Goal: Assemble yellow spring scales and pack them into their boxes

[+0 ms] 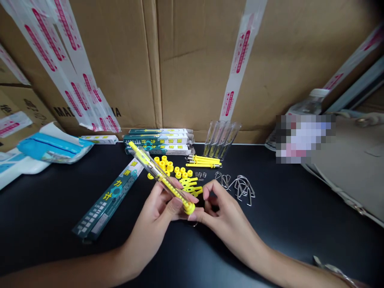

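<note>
A clear tube with a yellow scale inside point(163, 176) lies tilted in my left hand point(163, 204), whose thumb and fingers are closed round its lower part. A yellow cap point(189, 208) sits on the tube's near end. My right hand point(219, 206) is beside that cap, its fingers curled and its thumb near the cap's edge; what it pinches, if anything, is hidden. Just behind the hands are yellow caps and rings point(164, 164), flat yellow pieces point(190, 185), small springs point(201, 175) and yellow rods with metal ends point(204, 162).
Bent metal hooks point(244, 188) lie right of the parts. Clear tubes point(220, 140) stand at the back beside stacked boxes point(159, 140). A long box point(109, 200) and a blue packet point(57, 144) are left; a bottle point(309, 106) and a beige bag point(345, 160) are right.
</note>
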{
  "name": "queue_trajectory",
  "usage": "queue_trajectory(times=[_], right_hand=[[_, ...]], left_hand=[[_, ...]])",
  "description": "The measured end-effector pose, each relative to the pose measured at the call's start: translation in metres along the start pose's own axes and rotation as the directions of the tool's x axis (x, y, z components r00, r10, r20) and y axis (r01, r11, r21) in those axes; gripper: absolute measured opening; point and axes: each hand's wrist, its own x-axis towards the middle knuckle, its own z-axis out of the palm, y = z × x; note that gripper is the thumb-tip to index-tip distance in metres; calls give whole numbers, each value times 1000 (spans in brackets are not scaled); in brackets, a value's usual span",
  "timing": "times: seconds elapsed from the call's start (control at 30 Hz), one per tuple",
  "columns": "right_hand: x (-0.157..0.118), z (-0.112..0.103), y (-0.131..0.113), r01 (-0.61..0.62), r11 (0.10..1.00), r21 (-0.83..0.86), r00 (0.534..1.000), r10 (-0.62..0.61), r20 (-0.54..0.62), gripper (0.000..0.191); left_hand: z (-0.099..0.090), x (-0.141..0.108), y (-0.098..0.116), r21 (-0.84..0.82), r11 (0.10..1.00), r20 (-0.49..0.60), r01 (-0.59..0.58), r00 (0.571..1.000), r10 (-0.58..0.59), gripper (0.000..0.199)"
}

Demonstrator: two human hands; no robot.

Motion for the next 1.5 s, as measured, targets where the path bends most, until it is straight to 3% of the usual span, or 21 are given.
queue_trajectory(times=[0.17,0.3,0.37,0.47,0.7,0.83,0.93,1.13,1.23,1.4,1.5], right_hand=[[-1,-3,-5,181,972,-152,983,-177,40,42],[4,-13,-8,284,943,-172,957,-290,-14,22],[16,-19,-10,304,925,-228,943,-326,-67,13],[44,-22,-14,348,857,-380,926,-378,-6,7],[100,3,-15,403,777,-483,906,-413,90,25],[112,14,-10,403,772,-492,905,-416,90,31],[117,16,-8,411,784,-466,903,-420,90,19],[108,10,-19,432,843,-320,895,-444,39,6],[92,1,-24,437,880,-188,895,-447,-10,8],[56,-20,-15,432,901,-47,900,-434,-48,14],[38,-32,-4,369,929,-35,922,-371,-109,11]], left_hand=[[-1,2,2,28,999,7,-16,1000,16,37],[-5,2,2,49,997,27,-66,998,64,37],[-7,2,1,66,996,32,-65,997,63,39],[-8,2,-1,113,993,45,-45,998,40,35],[-14,-3,2,170,979,45,-113,993,107,26],[-26,-4,8,207,964,66,-165,986,154,20],[-29,0,11,247,953,61,-175,984,165,22],[-25,0,13,390,918,48,-78,997,64,30],[-25,-3,16,555,825,61,-104,995,85,28],[-28,-2,20,852,495,157,-171,985,71,24],[-31,-4,18,912,375,157,-169,986,62,29]])
